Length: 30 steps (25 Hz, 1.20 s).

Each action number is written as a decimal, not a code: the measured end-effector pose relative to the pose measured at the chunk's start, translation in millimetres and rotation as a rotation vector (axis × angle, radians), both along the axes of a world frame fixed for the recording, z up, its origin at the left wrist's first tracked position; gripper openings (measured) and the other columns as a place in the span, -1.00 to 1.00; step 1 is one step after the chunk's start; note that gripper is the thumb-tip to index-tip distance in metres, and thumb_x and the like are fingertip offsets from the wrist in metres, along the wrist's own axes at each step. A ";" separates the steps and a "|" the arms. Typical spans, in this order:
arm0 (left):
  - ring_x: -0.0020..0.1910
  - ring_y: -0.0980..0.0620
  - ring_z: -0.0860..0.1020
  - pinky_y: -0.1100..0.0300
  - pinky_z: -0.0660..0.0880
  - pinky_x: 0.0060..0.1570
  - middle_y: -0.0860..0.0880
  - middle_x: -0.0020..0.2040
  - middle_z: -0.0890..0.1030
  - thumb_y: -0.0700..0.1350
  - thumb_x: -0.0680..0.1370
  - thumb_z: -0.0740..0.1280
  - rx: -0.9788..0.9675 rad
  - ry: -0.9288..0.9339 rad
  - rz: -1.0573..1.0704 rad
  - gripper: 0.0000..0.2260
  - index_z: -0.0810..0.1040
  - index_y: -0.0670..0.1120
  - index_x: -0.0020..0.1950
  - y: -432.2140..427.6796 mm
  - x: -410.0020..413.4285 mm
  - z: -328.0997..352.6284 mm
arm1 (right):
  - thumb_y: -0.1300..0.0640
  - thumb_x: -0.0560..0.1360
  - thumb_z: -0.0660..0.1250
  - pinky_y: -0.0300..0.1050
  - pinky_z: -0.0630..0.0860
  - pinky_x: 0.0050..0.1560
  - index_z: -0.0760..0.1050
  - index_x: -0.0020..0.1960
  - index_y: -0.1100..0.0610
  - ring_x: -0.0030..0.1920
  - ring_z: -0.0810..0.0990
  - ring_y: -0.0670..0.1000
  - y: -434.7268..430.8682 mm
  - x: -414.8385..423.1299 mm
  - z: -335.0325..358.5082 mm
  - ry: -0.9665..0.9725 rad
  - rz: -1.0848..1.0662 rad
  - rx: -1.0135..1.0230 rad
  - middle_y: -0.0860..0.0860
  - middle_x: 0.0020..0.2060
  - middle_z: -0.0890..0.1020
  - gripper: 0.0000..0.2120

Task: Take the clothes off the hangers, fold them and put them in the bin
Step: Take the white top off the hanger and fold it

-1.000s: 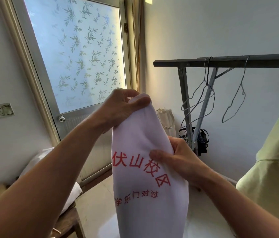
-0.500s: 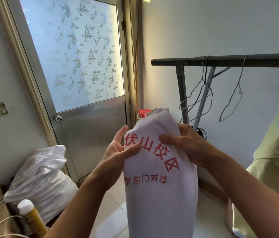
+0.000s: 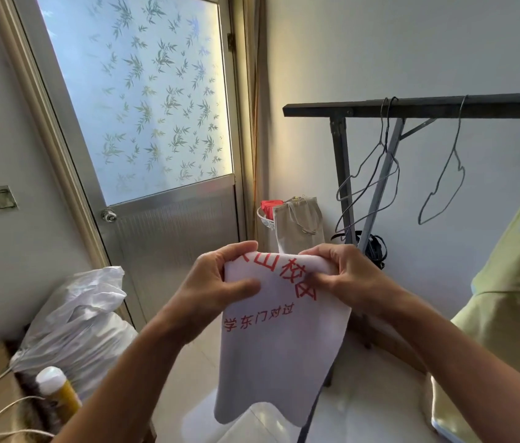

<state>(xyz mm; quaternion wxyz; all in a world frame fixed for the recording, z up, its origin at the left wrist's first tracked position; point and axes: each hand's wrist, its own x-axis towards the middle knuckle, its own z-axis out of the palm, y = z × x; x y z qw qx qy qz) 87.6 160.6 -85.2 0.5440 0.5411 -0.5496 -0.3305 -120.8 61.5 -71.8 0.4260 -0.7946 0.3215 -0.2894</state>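
white cloth garment with red printed characters [image 3: 281, 356] hangs mid-air before the left end of the black metal rack [image 3: 428, 107], lower than a second ago, its doubled top pinched by left hand [image 3: 217, 282] and right hand [image 3: 345, 273]; folding has begun.

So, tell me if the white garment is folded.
Partly folded: left hand and right hand pinch the white garment at its doubled-over top; the rest hangs.
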 end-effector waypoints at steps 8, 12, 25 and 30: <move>-0.12 0.00 0.61 0.21 0.59 -0.22 -0.06 -0.07 0.54 0.03 0.45 0.46 0.038 -0.506 0.128 -0.80 0.66 -0.08 -0.08 2.3 24.0 26.1 | 0.07 0.48 0.37 -0.08 0.64 -0.17 0.57 0.02 0.15 -0.15 0.70 0.08 -5.7 -7.1 5.5 -0.159 0.094 0.187 0.13 -0.11 0.70 -0.81; -0.25 -0.07 0.65 0.18 0.60 -0.32 -0.18 -0.12 0.64 0.05 0.43 0.44 0.032 0.070 0.006 -0.65 0.61 -0.17 0.08 0.9 20.3 19.4 | 0.06 0.53 0.28 -0.11 0.64 -0.29 0.52 0.08 0.14 -0.24 0.69 0.05 -1.9 0.8 7.3 -0.341 0.105 0.373 0.12 -0.17 0.70 -0.80; 0.04 -0.20 0.66 0.06 0.64 -0.08 -0.21 0.09 0.67 -0.12 0.41 0.46 0.165 0.461 -0.059 -0.70 0.66 -0.22 0.08 5.0 -3.8 -34.3 | 0.03 0.55 0.26 -0.12 0.66 -0.21 0.60 0.05 0.18 -0.18 0.71 0.03 -20.9 2.4 7.0 -0.421 0.012 0.580 0.10 -0.14 0.72 -0.75; -0.15 -0.09 0.70 0.14 0.63 -0.26 -0.19 -0.04 0.71 -0.15 0.44 0.38 0.095 0.450 0.014 -0.74 0.63 -0.26 0.06 2.9 -9.7 -18.1 | -0.17 0.26 0.55 0.14 0.55 0.17 0.53 0.31 0.19 0.23 0.57 0.22 -8.3 -14.9 -28.0 -0.640 0.366 0.960 0.22 0.25 0.57 -0.27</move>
